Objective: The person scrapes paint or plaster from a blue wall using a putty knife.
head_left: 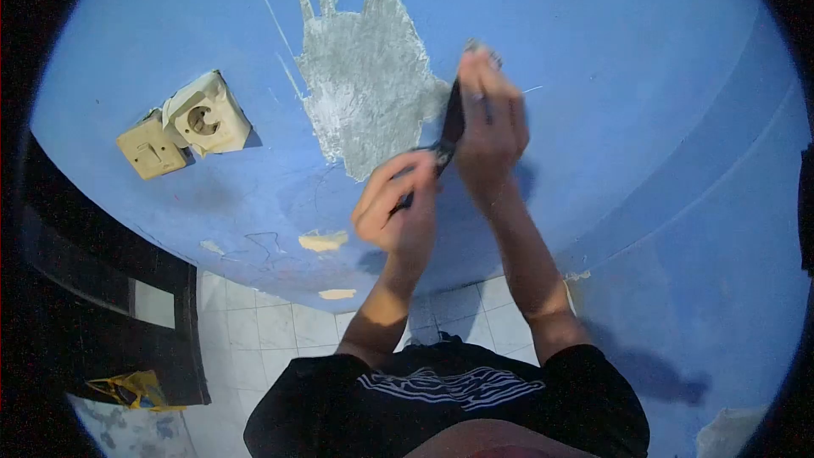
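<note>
A dark scraper-like tool point(453, 123) slants between my hands in front of the blue wall. My left hand point(397, 202) is closed around its lower end. At the upper end my right hand point(492, 119) is closed with its fingers against the tool's broad part; motion blurs the fingertips, and greyish material point(474, 45) shows just beyond them. Left of the tool, a rough grey patch point(365, 76) of bare wall shows within the blue paint point(593, 59).
A tilted wall socket point(222, 125) and a switch point(153, 149) are on the wall at left. Small cream bare spots point(324, 242) mark the lower wall. Below lie white floor tiles point(271, 326). Dark furniture point(76, 288) and a yellow bag point(136, 388) are at lower left.
</note>
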Motion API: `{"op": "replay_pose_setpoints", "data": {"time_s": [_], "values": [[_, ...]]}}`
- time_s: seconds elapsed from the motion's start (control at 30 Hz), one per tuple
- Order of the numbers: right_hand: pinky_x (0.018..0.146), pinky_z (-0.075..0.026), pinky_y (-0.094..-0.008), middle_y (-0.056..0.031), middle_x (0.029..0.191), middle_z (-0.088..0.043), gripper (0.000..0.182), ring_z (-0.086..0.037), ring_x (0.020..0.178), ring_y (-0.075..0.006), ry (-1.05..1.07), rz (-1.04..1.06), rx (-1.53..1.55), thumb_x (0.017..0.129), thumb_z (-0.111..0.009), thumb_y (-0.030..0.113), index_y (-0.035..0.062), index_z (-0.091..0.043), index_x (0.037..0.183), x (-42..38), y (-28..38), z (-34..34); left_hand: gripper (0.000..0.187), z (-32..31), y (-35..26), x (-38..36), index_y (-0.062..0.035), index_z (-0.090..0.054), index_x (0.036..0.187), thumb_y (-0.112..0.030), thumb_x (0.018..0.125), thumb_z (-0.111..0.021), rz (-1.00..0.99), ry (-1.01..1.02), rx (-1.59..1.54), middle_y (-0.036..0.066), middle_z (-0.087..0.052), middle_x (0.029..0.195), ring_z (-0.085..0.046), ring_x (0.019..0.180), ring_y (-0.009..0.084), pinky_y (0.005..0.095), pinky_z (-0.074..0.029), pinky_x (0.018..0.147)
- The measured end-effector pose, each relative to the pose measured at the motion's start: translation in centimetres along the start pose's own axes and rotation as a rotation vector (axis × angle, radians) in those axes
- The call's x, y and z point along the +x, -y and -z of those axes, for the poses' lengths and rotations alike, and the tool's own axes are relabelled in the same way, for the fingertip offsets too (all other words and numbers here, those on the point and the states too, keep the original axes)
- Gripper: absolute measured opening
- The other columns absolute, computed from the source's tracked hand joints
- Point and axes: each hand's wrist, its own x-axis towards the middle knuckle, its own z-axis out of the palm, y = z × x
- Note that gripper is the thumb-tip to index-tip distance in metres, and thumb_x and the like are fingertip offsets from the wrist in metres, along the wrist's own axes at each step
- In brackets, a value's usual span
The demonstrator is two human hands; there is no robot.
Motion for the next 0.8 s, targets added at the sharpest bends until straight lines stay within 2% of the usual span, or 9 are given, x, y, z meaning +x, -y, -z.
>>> {"op": "replay_pose_setpoints", "data": {"time_s": [0.1,0.17,0.3,0.37,0.4,0.47,0.5,0.57,0.8], "values": [[0.093,-0.054,-0.0366,-0.0152,0.127,-0.061,0.043,-0.061,0.116,-0.0289,-0.025,-0.010,0.003,0.085,-0.059,0.007,0.0017,-0.060,0.128,-0.3,0.0,-0.2,0.010,0.0,0.2,0.3,0.0070,-0.070,0.084,0.010,0.077,-0.075,-0.063,0.102,-0.059,0.014,-0.071,0.093,-0.066,0.072,0.0126,0.0232,-0.053,0.056],[0.093,-0.054,-0.0368,-0.0149,0.127,-0.061,0.043,-0.061,0.117,-0.0290,-0.005,-0.009,0.022,0.086,-0.058,0.007,0.0014,-0.060,0.128,-1.9,0.8,-0.3,0.016,1.0,0.0,-1.1,0.0075,-0.069,0.088,0.013,0.074,-0.076,0.098,0.091,-0.050,0.015,-0.071,0.096,-0.067,0.077,0.0133,0.0236,-0.053,0.060],[0.094,-0.053,-0.0369,-0.0148,0.129,-0.061,0.041,-0.062,0.115,-0.0291,0.065,-0.001,0.064,0.086,-0.058,0.008,0.0015,-0.061,0.127,-4.6,2.5,-0.4,0.019,2.5,-0.7,-3.1,0.0077,-0.070,0.092,0.014,0.075,-0.074,0.105,0.110,0.012,0.016,-0.071,0.099,-0.067,0.077,0.0132,0.0233,-0.053,0.064],[0.094,-0.053,-0.0368,-0.0148,0.130,-0.061,0.041,-0.062,0.114,-0.0292,0.092,0.001,0.076,0.086,-0.058,0.009,0.0015,-0.062,0.126,-4.2,2.6,0.2,0.020,2.9,-0.3,-3.9,0.0067,-0.071,0.094,0.012,0.075,-0.075,0.291,0.115,-0.094,0.015,-0.071,0.097,-0.067,0.077,0.0131,0.0227,-0.053,0.064],[0.095,-0.053,-0.0367,-0.0147,0.130,-0.060,0.041,-0.062,0.115,-0.0291,0.093,-0.013,0.099,0.086,-0.058,0.009,0.0018,-0.062,0.126,-3.5,2.2,0.4,0.020,2.8,-0.1,-4.1,0.0067,-0.071,0.094,0.012,0.075,-0.075,0.297,0.117,-0.091,0.015,-0.071,0.097,-0.067,0.077,0.0131,0.0227,-0.053,0.064],[0.095,-0.053,-0.0365,-0.0146,0.130,-0.060,0.041,-0.061,0.116,-0.0290,0.091,-0.028,0.126,0.086,-0.058,0.009,0.0021,-0.062,0.126,-3.1,1.9,0.7,0.021,2.0,-0.5,-3.2,0.0059,-0.071,0.095,0.010,0.075,-0.077,0.010,0.117,0.102,0.014,-0.072,0.094,-0.067,0.077,0.0130,0.0233,-0.053,0.065],[0.096,-0.052,-0.0365,-0.0147,0.131,-0.060,0.041,-0.061,0.117,-0.0288,0.081,-0.025,0.110,0.085,-0.059,0.009,0.0021,-0.062,0.126,-3.2,2.0,0.5,0.021,2.2,-0.4,-3.1,0.0059,-0.071,0.095,0.010,0.075,-0.077,0.001,0.120,0.105,0.014,-0.072,0.094,-0.067,0.077,0.0130,0.0233,-0.053,0.065],[0.096,-0.052,-0.0365,-0.0147,0.131,-0.060,0.042,-0.061,0.117,-0.0286,0.085,-0.021,0.098,0.085,-0.059,0.009,0.0021,-0.062,0.126,-4.0,2.4,0.4,0.020,2.8,-0.2,-3.8,0.0055,-0.072,0.092,0.008,0.074,-0.078,0.309,0.129,0.006,0.014,-0.072,0.092,-0.067,0.077,0.0136,0.0242,-0.053,0.068],[0.093,-0.054,-0.0364,-0.0149,0.129,-0.061,0.042,-0.062,0.115,-0.0285,0.069,-0.026,0.081,0.085,-0.060,0.009,0.0027,-0.062,0.126,-3.4,2.3,0.0,0.018,2.5,-0.3,-2.9,0.0059,-0.072,0.090,0.008,0.074,-0.079,0.217,0.116,-0.006,0.015,-0.072,0.093,-0.067,0.077,0.0144,0.0245,-0.053,0.069]]}}
